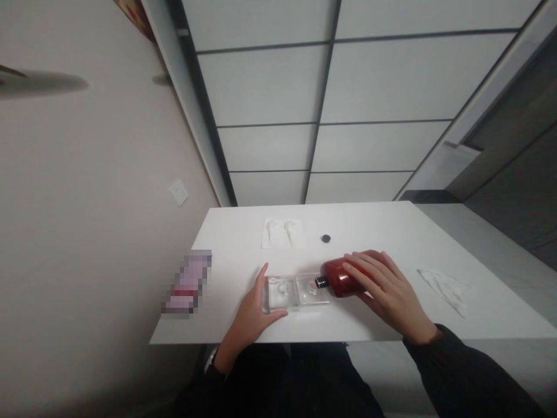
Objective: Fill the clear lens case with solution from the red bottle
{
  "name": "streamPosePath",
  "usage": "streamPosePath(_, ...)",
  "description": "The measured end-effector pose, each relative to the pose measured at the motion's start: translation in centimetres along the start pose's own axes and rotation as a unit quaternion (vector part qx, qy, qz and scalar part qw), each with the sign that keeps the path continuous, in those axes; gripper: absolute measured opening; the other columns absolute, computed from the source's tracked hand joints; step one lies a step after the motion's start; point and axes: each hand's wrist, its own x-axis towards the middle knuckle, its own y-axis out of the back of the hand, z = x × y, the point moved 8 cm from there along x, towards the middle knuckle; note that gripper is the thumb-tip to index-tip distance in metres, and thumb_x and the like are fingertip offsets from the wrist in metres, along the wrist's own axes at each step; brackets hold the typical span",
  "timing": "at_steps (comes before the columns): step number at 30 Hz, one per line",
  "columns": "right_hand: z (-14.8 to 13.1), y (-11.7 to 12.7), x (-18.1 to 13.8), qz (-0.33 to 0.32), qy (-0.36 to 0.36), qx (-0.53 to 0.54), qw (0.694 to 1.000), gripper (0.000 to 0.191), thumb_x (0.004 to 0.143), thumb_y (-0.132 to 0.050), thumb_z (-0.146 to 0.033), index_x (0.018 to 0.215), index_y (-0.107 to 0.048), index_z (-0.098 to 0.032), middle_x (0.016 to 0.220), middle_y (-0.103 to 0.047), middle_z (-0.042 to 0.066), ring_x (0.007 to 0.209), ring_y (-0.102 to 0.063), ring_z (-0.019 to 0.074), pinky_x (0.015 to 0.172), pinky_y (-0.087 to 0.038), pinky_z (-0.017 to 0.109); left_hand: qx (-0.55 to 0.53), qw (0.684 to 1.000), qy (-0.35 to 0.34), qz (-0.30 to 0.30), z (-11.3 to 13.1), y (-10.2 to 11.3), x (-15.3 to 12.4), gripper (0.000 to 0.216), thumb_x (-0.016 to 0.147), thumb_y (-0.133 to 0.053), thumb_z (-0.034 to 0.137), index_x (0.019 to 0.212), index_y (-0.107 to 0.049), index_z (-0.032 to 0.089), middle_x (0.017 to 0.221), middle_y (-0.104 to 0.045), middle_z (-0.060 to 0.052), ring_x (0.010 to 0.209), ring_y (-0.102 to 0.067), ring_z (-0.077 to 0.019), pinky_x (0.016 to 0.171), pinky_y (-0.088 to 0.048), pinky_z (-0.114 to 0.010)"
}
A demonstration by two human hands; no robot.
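Note:
A red bottle (pixel 342 277) lies tipped almost level in my right hand (pixel 387 290), whose fingers wrap over its top and side. Its open dark neck points left, above the right compartment of a clear two-compartment container (pixel 297 296). My left hand (pixel 252 310) grips that container's left end, thumb along the near side and a finger at the far side. Small round clear shapes show in both compartments. Whether liquid leaves the bottle I cannot make out. Behind it, a small black cap (pixel 326 238) rests on the table.
On the white table (pixel 235 232), two white pump heads (pixel 289 232) lie on a white sheet at the back. A crumpled white cloth or tissue (pixel 444 290) is at the right. A blurred-out pink item (pixel 188 283) sits at the left edge, beside the wall.

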Motion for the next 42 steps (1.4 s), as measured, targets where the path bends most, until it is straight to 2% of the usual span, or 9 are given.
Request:
streamPosePath(3, 0.0, 0.1, 0.1, -0.002, 0.009, -0.014, 1.000, 0.053, 0.105, -0.060, -0.006, 0.156, -0.052, -0.015, 0.145, -0.072, 0.018, 0.132, -0.069, 0.0344, 0.115, -0.048, 0.059, 0.001, 1.000, 0.000, 0.000, 0.0, 0.0, 0.0, 0.113, 0.081, -0.085, 0.027, 0.172, -0.019, 0.025, 0.169, -0.046, -0.019, 0.158, -0.043, -0.0393, 0.129, -0.033, -0.057)
streamPosePath(6, 0.1, 0.1, 0.2, -0.008, 0.020, -0.029, 0.999, 0.045, 0.104, -0.059, -0.003, 0.148, -0.059, -0.015, 0.145, -0.072, 0.017, 0.134, -0.069, 0.0330, 0.118, -0.045, 0.057, 0.002, 1.000, -0.001, -0.001, -0.1, 0.0, 0.0, 0.112, 0.082, -0.085, 0.027, 0.172, -0.018, 0.025, 0.168, -0.047, -0.019, 0.158, -0.043, -0.0399, 0.129, -0.033, -0.058)
streamPosePath(10, 0.3, 0.1, 0.2, -0.023, 0.039, -0.037, 0.998, 0.046, 0.106, -0.060, -0.006, 0.150, -0.058, -0.017, 0.149, -0.070, 0.015, 0.138, -0.066, 0.0310, 0.122, -0.042, 0.056, 0.002, 1.000, -0.009, -0.005, 0.1, 0.0, 0.0, 0.111, 0.082, -0.084, 0.028, 0.172, -0.019, 0.024, 0.173, -0.040, -0.018, 0.159, -0.041, -0.0401, 0.130, -0.033, -0.057)
streamPosePath(18, 0.0, 0.8, 1.1, -0.017, 0.028, -0.031, 0.999, 0.041, 0.108, -0.052, -0.004, 0.147, -0.059, -0.017, 0.145, -0.073, 0.014, 0.135, -0.068, 0.0300, 0.122, -0.042, 0.056, 0.003, 1.000, -0.016, -0.006, 0.1, -0.1, 0.0, 0.110, 0.082, -0.083, 0.029, 0.172, -0.020, 0.024, 0.178, -0.033, -0.016, 0.159, -0.041, -0.0396, 0.131, -0.032, -0.056)
streamPosePath(28, -0.2, 1.1, 1.7, -0.024, 0.059, -0.025, 0.998, 0.037, 0.110, -0.049, -0.005, 0.144, -0.062, -0.014, 0.140, -0.075, 0.017, 0.130, -0.070, 0.0315, 0.116, -0.044, 0.056, 0.011, 1.000, -0.014, -0.012, 0.2, -0.2, 0.0, 0.110, 0.084, -0.082, 0.029, 0.172, -0.017, 0.023, 0.177, -0.034, -0.018, 0.158, -0.044, -0.0391, 0.130, -0.035, -0.057)
streamPosePath(34, -0.1, 1.4, 2.0, -0.030, 0.067, -0.028, 0.997, 0.039, 0.111, -0.046, -0.005, 0.145, -0.061, -0.016, 0.142, -0.075, 0.014, 0.132, -0.069, 0.0290, 0.121, -0.041, 0.055, 0.014, 1.000, -0.021, -0.012, 0.1, -0.2, 0.0, 0.110, 0.084, -0.082, 0.029, 0.172, -0.016, 0.026, 0.180, -0.029, -0.015, 0.160, -0.041, -0.0385, 0.132, -0.032, -0.056)
streamPosePath(38, -0.1, 1.4, 2.2, -0.041, 0.078, -0.024, 0.996, 0.044, 0.110, -0.048, -0.004, 0.151, -0.059, -0.015, 0.144, -0.073, 0.015, 0.134, -0.068, 0.0305, 0.122, -0.040, 0.056, 0.013, 0.999, -0.027, -0.015, 0.1, -0.3, 0.0, 0.110, 0.084, -0.083, 0.028, 0.172, -0.017, 0.027, 0.180, -0.029, -0.015, 0.159, -0.042, -0.0385, 0.131, -0.033, -0.056)
streamPosePath(42, -0.1, 1.5, 2.4, -0.051, 0.085, -0.020, 0.995, 0.063, 0.108, -0.048, -0.001, 0.169, -0.038, -0.016, 0.146, -0.072, 0.016, 0.132, -0.070, 0.0315, 0.123, -0.039, 0.057, 0.013, 0.999, -0.029, -0.018, 0.1, -0.3, 0.0, 0.109, 0.085, -0.082, 0.029, 0.172, -0.017, 0.026, 0.181, -0.026, -0.015, 0.160, -0.040, -0.0384, 0.132, -0.032, -0.057)
